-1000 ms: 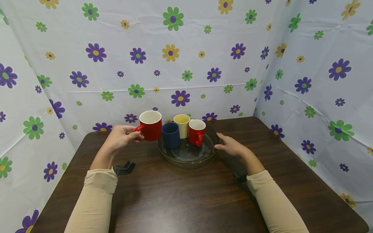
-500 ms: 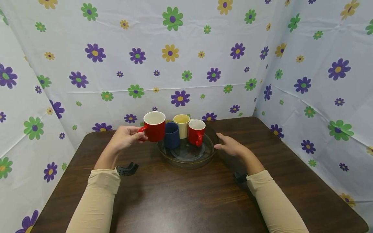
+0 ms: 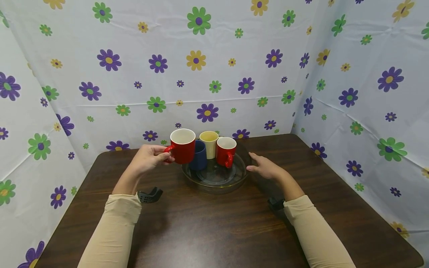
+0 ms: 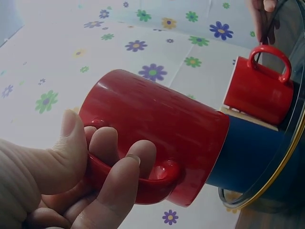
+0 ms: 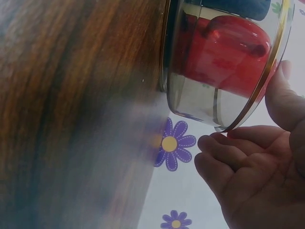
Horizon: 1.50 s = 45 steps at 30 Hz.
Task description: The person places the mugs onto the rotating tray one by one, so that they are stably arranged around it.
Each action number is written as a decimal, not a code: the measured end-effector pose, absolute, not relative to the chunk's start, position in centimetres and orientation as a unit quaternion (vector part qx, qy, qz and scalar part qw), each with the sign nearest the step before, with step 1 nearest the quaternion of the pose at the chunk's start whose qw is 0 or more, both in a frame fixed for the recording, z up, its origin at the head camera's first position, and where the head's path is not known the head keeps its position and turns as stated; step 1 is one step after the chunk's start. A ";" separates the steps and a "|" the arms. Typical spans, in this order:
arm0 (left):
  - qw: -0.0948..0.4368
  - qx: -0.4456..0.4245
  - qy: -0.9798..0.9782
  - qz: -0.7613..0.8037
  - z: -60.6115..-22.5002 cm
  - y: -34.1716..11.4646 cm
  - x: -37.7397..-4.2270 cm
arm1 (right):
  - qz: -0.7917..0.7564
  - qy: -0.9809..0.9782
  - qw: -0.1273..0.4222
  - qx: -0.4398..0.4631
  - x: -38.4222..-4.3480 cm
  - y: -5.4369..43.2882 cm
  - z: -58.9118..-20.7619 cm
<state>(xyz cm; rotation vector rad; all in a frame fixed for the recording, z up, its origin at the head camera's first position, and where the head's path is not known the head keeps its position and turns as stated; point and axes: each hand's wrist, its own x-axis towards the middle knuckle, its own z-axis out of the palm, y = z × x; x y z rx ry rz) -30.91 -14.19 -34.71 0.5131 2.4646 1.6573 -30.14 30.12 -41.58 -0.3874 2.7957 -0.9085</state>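
My left hand (image 3: 147,160) pinches the handle of a large red mug (image 3: 183,152) with a white inside, holding it upright at the left side of a round clear glass dish (image 3: 218,180). In the dish stand a dark blue cup (image 3: 200,158), a pale yellow cup (image 3: 210,146) and a smaller red mug (image 3: 223,155) whose handle faces me. The large mug partly hides the blue cup. At the dish's right side is my right hand (image 3: 266,168), fingers relaxed; the right wrist view shows its thumb (image 5: 285,98) and fingertips right at the gold-edged rim.
The dish rests on a dark brown wooden table (image 3: 214,227), towards its far edge. A white curtain (image 3: 134,74) with purple, green and yellow flowers hangs behind the table and along both sides. Black wrist straps (image 3: 150,195) sit by both beige sleeves.
My left hand has carried the large red mug to the right, over towards the dish, so it now covers part of the blue cup. My right hand has stayed in place.
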 end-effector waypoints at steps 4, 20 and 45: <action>0.069 0.176 0.811 0.554 -34.7 -13.9 -30.8 | -0.306 0.939 0.087 -0.131 -30.1 30.0 -41.6; 0.079 0.192 0.815 0.541 -35.0 -12.5 -30.6 | -0.299 0.940 0.087 -0.137 -30.3 30.2 -41.5; 0.091 0.238 0.800 0.543 -36.2 -9.2 -30.7 | -0.303 0.940 0.078 -0.138 -30.1 30.0 -41.6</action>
